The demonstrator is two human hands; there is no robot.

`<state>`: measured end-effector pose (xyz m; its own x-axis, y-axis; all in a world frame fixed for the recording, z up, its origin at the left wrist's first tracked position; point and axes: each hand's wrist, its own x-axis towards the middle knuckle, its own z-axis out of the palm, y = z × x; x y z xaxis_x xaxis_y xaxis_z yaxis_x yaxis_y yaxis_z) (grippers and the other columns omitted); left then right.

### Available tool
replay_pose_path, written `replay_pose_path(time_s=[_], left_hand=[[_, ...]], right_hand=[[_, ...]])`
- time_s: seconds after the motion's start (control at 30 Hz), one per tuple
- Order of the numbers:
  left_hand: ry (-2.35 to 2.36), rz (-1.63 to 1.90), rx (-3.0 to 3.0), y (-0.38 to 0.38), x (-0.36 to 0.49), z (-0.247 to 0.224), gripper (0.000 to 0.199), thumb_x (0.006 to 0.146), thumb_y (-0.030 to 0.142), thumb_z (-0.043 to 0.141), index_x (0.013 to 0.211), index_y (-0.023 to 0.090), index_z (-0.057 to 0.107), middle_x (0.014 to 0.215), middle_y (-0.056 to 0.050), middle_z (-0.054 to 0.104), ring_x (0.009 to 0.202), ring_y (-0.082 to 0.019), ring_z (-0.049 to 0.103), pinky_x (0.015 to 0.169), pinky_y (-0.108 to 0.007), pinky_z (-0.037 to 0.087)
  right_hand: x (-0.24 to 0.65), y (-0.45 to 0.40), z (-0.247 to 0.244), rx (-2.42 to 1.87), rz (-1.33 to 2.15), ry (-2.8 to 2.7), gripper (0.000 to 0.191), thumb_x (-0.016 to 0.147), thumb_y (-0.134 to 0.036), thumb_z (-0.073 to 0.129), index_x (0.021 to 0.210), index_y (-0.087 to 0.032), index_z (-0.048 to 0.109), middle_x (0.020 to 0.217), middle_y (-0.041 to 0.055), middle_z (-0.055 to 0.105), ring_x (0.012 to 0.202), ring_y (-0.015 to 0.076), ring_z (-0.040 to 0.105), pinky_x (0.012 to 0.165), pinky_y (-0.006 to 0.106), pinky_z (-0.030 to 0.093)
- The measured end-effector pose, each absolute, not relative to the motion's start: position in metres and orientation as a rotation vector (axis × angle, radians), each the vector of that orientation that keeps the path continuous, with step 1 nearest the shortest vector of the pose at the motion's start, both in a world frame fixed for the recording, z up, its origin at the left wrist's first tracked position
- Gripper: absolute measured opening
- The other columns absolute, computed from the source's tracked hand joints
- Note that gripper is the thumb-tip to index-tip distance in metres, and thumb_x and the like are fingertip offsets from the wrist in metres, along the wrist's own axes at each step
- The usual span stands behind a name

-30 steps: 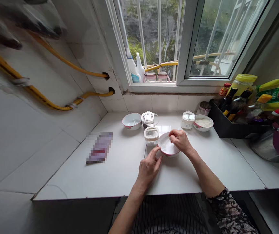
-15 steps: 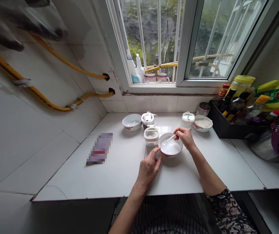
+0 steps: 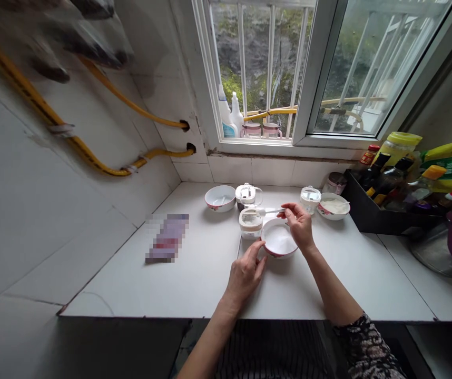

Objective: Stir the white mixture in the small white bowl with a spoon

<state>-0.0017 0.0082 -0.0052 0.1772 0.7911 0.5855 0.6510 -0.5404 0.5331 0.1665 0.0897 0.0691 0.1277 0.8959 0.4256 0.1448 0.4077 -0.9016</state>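
Right hand: thumb and fingers of the right hand (image 3: 297,223) pinch the handle of a white spoon (image 3: 274,211); the other fingers are curled in.
Left hand: partly spread, the left hand (image 3: 245,271) touches the front bowl (image 3: 284,255) with its fingertips at the 8 o'clock rim; not closed around it.
White spoon: lies nearly level above the front bowl's far rim, scoop end toward 9 o'clock. In view the end meets the edge of the near jar (image 3: 251,225); cannot tell if it touches.
Change, vs. 0.5 s ago: scoop is out of the front bowl and up; right hand is higher. Left hand keeps its place on the rim.
Arms: right forearm comes in from 5 o'clock, patterned sleeve (image 3: 368,347) near the elbow; left forearm from 7 o'clock, palm down.
Around the front bowl: near jar just beside it at 10 o'clock; clear-lidded jar (image 3: 310,199) at 1 o'clock; bowl of white grains (image 3: 332,216) at 2 o'clock.
Table: white table (image 3: 194,289) carries all of these.
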Motion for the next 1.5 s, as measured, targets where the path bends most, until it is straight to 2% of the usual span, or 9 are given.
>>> replay_pose_path(time_s=[0.13, 0.27, 0.37, 0.5, 0.73, 0.87, 1.1, 1.27, 1.5], left_hand=[[1.412, 1.307, 2.283, 0.008, -0.002, -0.006, 0.038, 0.09, 0.012, 0.053, 0.127, 0.022, 0.051, 0.115, -0.007, 0.071, 0.062, -0.012, 0.068, 0.064, -0.025, 0.056], [1.417, 1.306, 2.281, 0.008, -0.002, -0.006, 0.037, 0.09, 0.013, 0.053, 0.126, 0.022, 0.051, 0.115, -0.007, 0.071, 0.061, -0.011, 0.067, 0.064, -0.025, 0.056], [1.422, 1.283, 2.269, 0.007, -0.002, -0.005, 0.037, 0.09, 0.012, 0.054, 0.126, 0.022, 0.052, 0.113, -0.006, 0.072, 0.06, -0.011, 0.067, 0.062, -0.024, 0.055], [1.432, 1.237, 2.234, 0.006, -0.003, -0.004, 0.039, 0.089, 0.012, 0.055, 0.126, 0.023, 0.052, 0.109, -0.005, 0.073, 0.061, -0.011, 0.067, 0.062, -0.023, 0.054], [1.436, 1.239, 2.213, 0.006, -0.005, -0.005, 0.04, 0.089, 0.013, 0.057, 0.127, 0.024, 0.053, 0.105, -0.004, 0.073, 0.062, -0.011, 0.068, 0.062, -0.023, 0.054], [1.452, 1.231, 2.22, 0.007, -0.005, -0.007, 0.04, 0.09, 0.013, 0.057, 0.128, 0.023, 0.053, 0.1, -0.003, 0.074, 0.062, -0.011, 0.067, 0.061, -0.022, 0.053], [1.465, 1.209, 2.232, 0.007, -0.006, -0.007, 0.04, 0.09, 0.013, 0.057, 0.128, 0.024, 0.053, 0.097, -0.002, 0.074, 0.061, -0.012, 0.067, 0.063, -0.023, 0.053], [1.455, 1.217, 2.242, 0.006, -0.005, -0.006, 0.04, 0.089, 0.013, 0.057, 0.128, 0.023, 0.053, 0.099, -0.003, 0.074, 0.063, -0.012, 0.068, 0.064, -0.023, 0.054], [1.457, 1.219, 2.258, 0.007, -0.005, -0.005, 0.041, 0.089, 0.013, 0.057, 0.128, 0.023, 0.052, 0.097, -0.003, 0.074, 0.063, -0.013, 0.068, 0.065, -0.024, 0.055]], right_hand=[[0.152, 0.081, 0.068, -0.887, 0.141, -1.836, 0.018, 0.092, -0.018, 0.048, 0.094, -0.021, 0.066, 0.082, 0.006, 0.074, 0.08, 0.0207, 0.066, 0.085, 0.039, 0.048], [0.154, 0.079, 0.07, -0.817, -0.122, -1.988, 0.023, 0.091, -0.01, 0.045, 0.093, -0.02, 0.066, 0.078, 0.0042, 0.074, 0.076, 0.0195, 0.064, 0.088, 0.039, 0.044], [0.168, 0.078, 0.075, -0.925, -0.056, -1.787, 0.02, 0.09, -0.013, 0.048, 0.092, -0.021, 0.066, 0.075, 0.0032, 0.073, 0.075, 0.0206, 0.064, 0.083, 0.038, 0.046], [0.186, 0.08, 0.076, -1.083, 0.015, -1.722, 0.018, 0.082, -0.015, 0.048, 0.077, -0.022, 0.065, 0.068, 0.0019, 0.067, 0.068, 0.0198, 0.06, 0.073, 0.034, 0.045], [0.181, 0.084, 0.061, -1.217, 0.021, -2.021, 0.016, 0.076, -0.012, 0.05, 0.072, -0.021, 0.063, 0.061, 0.0019, 0.064, 0.063, 0.0184, 0.057, 0.085, 0.035, 0.04], [0.175, 0.085, 0.057, -1.242, 0.155, -1.997, 0.018, 0.077, -0.012, 0.049, 0.07, -0.021, 0.063, 0.062, 0.0015, 0.066, 0.06, 0.0167, 0.056, 0.086, 0.034, 0.04], [0.184, 0.087, 0.065, -1.316, 0.671, -1.594, 0.017, 0.069, -0.02, 0.047, 0.063, -0.022, 0.062, 0.05, -0.0018, 0.059, 0.052, 0.0162, 0.055, 0.062, 0.028, 0.042], [0.189, 0.093, 0.065, -1.279, 0.883, -1.381, 0.016, 0.064, -0.024, 0.048, 0.061, -0.021, 0.064, 0.046, -0.0028, 0.058, 0.051, 0.0149, 0.054, 0.061, 0.027, 0.044], [0.19, 0.095, 0.063, -1.266, 0.966, -1.273, 0.016, 0.06, -0.026, 0.051, 0.058, -0.02, 0.065, 0.043, -0.0034, 0.057, 0.048, 0.0132, 0.05, 0.058, 0.027, 0.044]])
